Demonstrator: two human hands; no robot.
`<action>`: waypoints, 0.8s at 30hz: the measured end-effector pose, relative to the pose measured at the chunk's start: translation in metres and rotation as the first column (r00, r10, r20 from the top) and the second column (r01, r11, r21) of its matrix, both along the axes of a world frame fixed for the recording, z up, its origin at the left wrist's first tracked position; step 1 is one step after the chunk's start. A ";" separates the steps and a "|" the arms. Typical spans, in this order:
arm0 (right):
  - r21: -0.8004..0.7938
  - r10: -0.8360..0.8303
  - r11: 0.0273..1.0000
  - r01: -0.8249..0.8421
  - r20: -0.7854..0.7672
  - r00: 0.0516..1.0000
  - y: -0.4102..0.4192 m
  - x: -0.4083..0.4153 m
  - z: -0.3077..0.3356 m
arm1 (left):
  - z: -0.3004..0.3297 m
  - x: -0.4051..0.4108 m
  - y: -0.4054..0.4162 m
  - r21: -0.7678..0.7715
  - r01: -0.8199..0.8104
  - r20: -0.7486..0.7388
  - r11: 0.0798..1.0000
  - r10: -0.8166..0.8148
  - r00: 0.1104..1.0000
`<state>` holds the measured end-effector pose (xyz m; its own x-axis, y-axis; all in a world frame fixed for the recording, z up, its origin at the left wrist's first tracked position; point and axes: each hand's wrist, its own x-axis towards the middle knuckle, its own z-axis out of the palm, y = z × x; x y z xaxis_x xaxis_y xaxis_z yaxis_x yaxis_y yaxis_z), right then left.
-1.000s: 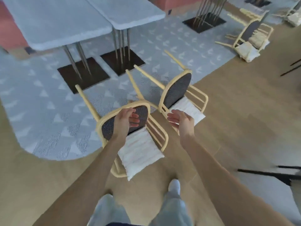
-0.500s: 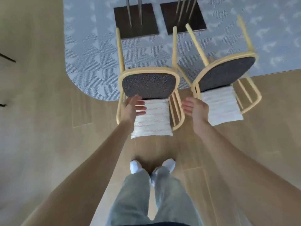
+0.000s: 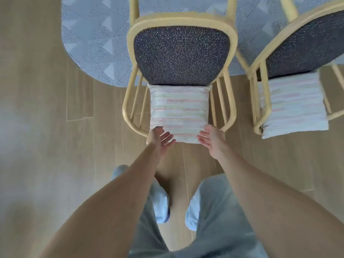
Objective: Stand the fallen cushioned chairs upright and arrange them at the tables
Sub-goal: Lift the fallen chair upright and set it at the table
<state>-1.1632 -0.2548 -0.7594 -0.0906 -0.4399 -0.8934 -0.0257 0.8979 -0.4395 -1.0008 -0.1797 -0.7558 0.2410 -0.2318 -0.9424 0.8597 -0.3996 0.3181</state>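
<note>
So we're standing right over the near chair [image 3: 179, 58], which is lying tipped on its back with the legs pointing away from us onto the patterned rug [image 3: 96, 40] and the dark speckled seat facing up at us. Its striped cushion [image 3: 178, 116] sits against the backrest, with the yellow curved frame rail looping round it on the wooden floor [image 3: 46, 127]. Our left hand [image 3: 158, 138] is spread, fingers relaxed, right at the cushion's near-left corner, and our right hand [image 3: 210, 139] is spread too at the near-right corner. Neither one is gripping anything yet; whether the fingertips actually touch the fabric, we can't tell. A second chair [image 3: 297, 58] lies tipped the same way just to the right, its own cushion [image 3: 294, 105] spilling past the frame. What worries us from here: if we grab the cushion instead of the frame rail under it, it looks loose enough to slide or pull free and the chair stays down. Also, the two chairs are close together, so swinging this one up could knock its legs into the neighbour's. And the far legs are on the rug while the back is on bare wood, so the feet might catch on the rug edge as it pivots up.
</note>
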 end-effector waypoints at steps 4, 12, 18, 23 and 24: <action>0.136 -0.016 0.991 0.009 0.047 0.999 0.011 0.013 -0.116 | -0.115 -0.017 0.004 0.061 -0.041 -0.114 0.997 0.048 0.992; 0.280 -0.052 0.959 0.030 0.070 0.996 0.029 0.031 -0.313 | -0.309 -0.008 0.004 0.111 -0.076 -0.145 0.991 0.092 0.985; 0.241 -0.291 0.933 0.268 0.067 0.954 0.030 0.040 -0.395 | -0.405 0.011 0.008 0.051 -0.136 -0.062 0.989 0.139 0.988; 0.204 -0.433 0.889 0.410 0.086 0.897 0.041 0.047 -0.416 | -0.424 0.013 0.013 -0.035 -0.120 0.005 0.992 0.120 0.993; 0.199 -0.444 0.886 0.420 0.098 0.891 0.041 0.047 -0.416 | -0.425 0.011 0.013 -0.058 -0.107 0.007 0.993 0.107 0.994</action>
<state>-1.1158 -0.2134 -1.1757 -0.1088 -0.2283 -0.9675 0.4310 0.8662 -0.2529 -0.9897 -0.1666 -1.1807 0.2770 -0.2575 -0.9257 0.8931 -0.2864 0.3469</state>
